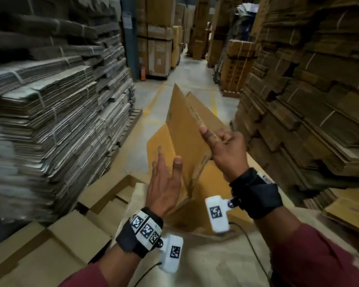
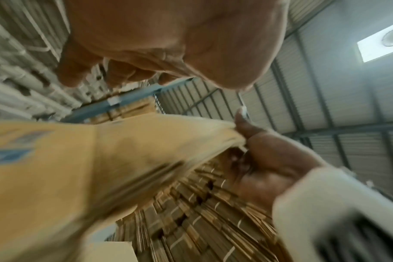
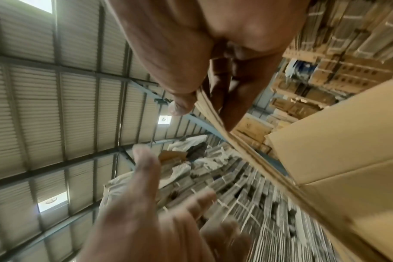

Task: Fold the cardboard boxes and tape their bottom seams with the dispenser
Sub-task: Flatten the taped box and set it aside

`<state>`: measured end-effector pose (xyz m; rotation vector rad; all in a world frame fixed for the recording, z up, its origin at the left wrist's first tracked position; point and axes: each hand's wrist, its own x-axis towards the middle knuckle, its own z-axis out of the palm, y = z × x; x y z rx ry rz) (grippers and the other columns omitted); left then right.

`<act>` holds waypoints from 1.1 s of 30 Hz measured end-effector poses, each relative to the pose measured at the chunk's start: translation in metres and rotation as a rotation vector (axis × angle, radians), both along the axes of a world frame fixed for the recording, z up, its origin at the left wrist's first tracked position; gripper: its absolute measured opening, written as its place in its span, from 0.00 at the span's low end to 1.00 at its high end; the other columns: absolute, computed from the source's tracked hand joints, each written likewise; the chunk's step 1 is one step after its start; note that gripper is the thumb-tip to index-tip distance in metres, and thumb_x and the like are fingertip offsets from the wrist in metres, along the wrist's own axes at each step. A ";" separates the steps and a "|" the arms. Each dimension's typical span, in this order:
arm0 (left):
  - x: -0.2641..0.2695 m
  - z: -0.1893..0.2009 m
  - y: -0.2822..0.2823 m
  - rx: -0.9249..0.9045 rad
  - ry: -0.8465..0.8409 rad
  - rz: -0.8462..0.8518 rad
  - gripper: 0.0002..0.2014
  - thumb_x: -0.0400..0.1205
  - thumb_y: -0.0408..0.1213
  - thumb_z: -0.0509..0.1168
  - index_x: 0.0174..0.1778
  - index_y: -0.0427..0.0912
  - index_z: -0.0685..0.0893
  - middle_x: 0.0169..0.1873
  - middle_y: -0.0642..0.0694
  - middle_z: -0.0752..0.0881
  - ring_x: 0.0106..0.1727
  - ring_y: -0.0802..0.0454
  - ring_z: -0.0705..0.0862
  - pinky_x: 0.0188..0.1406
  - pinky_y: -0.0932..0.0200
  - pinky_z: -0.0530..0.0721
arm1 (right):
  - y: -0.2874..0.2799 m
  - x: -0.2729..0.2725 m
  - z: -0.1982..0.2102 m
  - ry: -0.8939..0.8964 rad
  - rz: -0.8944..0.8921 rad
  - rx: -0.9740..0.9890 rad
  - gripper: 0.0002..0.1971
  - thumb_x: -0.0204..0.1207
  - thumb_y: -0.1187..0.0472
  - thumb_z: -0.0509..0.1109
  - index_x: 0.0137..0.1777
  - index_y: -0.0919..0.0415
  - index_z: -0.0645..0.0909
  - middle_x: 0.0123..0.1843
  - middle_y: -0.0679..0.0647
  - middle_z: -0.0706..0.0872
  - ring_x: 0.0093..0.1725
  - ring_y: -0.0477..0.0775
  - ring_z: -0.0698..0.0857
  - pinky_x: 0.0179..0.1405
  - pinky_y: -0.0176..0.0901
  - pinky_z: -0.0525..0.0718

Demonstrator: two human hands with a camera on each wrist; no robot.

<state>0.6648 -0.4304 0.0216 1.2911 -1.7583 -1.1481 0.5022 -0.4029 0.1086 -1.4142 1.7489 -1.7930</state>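
Cardboard box point(image 1: 182, 129), flattened and upright at frame centre, is pinched at its top edge by the right hand point(image 1: 226, 150). The left hand point(image 1: 164, 183) is held open-fingered beside it. Probably light, stiff; best gripped at edges.

Dim warehouse light from roof skylights point(image 3: 165, 119) — motion blur, wide-angle bending at edges.

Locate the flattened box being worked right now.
Head view, centre: the flat cardboard box stands upright between both hands, right hand pinching its edge, left hand open beside it.
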 end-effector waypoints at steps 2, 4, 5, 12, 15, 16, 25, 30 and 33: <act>0.023 0.017 -0.007 -0.058 0.055 0.048 0.61 0.65 0.91 0.37 0.92 0.58 0.42 0.92 0.53 0.50 0.92 0.53 0.51 0.89 0.38 0.55 | -0.006 0.029 -0.024 -0.038 0.050 0.041 0.31 0.77 0.43 0.78 0.24 0.53 0.63 0.23 0.44 0.64 0.23 0.46 0.65 0.23 0.42 0.66; 0.042 0.018 -0.015 -0.020 0.091 0.100 0.61 0.66 0.90 0.44 0.92 0.58 0.46 0.92 0.51 0.54 0.91 0.50 0.57 0.88 0.36 0.59 | -0.011 0.055 -0.049 -0.019 0.098 0.077 0.30 0.78 0.42 0.77 0.23 0.54 0.68 0.23 0.43 0.68 0.24 0.46 0.69 0.23 0.49 0.74; 0.051 0.013 -0.020 0.032 0.111 0.127 0.60 0.65 0.90 0.48 0.92 0.61 0.48 0.91 0.50 0.56 0.90 0.48 0.60 0.87 0.35 0.62 | -0.012 0.068 -0.061 0.022 0.109 0.100 0.29 0.79 0.41 0.76 0.23 0.54 0.69 0.24 0.43 0.69 0.26 0.47 0.70 0.26 0.54 0.75; 0.103 -0.044 -0.022 0.551 0.467 0.311 0.43 0.79 0.51 0.78 0.86 0.61 0.61 0.71 0.46 0.82 0.60 0.42 0.88 0.49 0.40 0.91 | 0.020 0.135 -0.131 0.262 0.533 0.252 0.17 0.81 0.37 0.70 0.45 0.49 0.91 0.43 0.50 0.87 0.45 0.50 0.85 0.46 0.57 0.83; 0.126 -0.077 -0.018 0.507 0.375 0.357 0.42 0.82 0.35 0.75 0.87 0.59 0.60 0.73 0.44 0.83 0.64 0.44 0.87 0.52 0.42 0.91 | 0.021 0.129 -0.142 0.442 0.640 0.376 0.19 0.83 0.34 0.65 0.52 0.44 0.92 0.48 0.40 0.89 0.51 0.40 0.84 0.50 0.46 0.83; 0.134 -0.085 -0.015 0.491 0.333 0.378 0.46 0.81 0.36 0.76 0.89 0.59 0.56 0.74 0.45 0.82 0.66 0.44 0.85 0.58 0.39 0.89 | 0.017 0.122 -0.142 0.444 0.605 0.423 0.16 0.84 0.36 0.65 0.50 0.42 0.92 0.46 0.35 0.88 0.50 0.35 0.83 0.48 0.40 0.82; 0.195 -0.094 -0.015 -0.228 -1.166 0.089 0.59 0.77 0.67 0.71 0.90 0.56 0.34 0.88 0.33 0.31 0.89 0.31 0.33 0.84 0.19 0.47 | -0.051 0.085 -0.191 0.553 0.534 0.882 0.43 0.81 0.25 0.43 0.73 0.55 0.84 0.71 0.59 0.86 0.70 0.61 0.83 0.70 0.53 0.79; 0.189 -0.117 -0.034 -0.083 -1.228 -0.210 0.46 0.81 0.77 0.50 0.91 0.57 0.51 0.92 0.42 0.41 0.91 0.40 0.37 0.81 0.19 0.35 | -0.059 0.095 -0.226 0.738 0.561 1.051 0.41 0.81 0.24 0.40 0.85 0.45 0.70 0.85 0.53 0.72 0.88 0.61 0.61 0.83 0.64 0.61; 0.179 -0.127 -0.034 -0.092 -1.313 -0.199 0.50 0.75 0.84 0.34 0.91 0.60 0.49 0.92 0.48 0.42 0.91 0.40 0.35 0.68 0.12 0.21 | -0.062 0.096 -0.245 0.878 0.555 1.148 0.40 0.81 0.23 0.41 0.89 0.41 0.59 0.90 0.49 0.61 0.91 0.59 0.45 0.84 0.72 0.43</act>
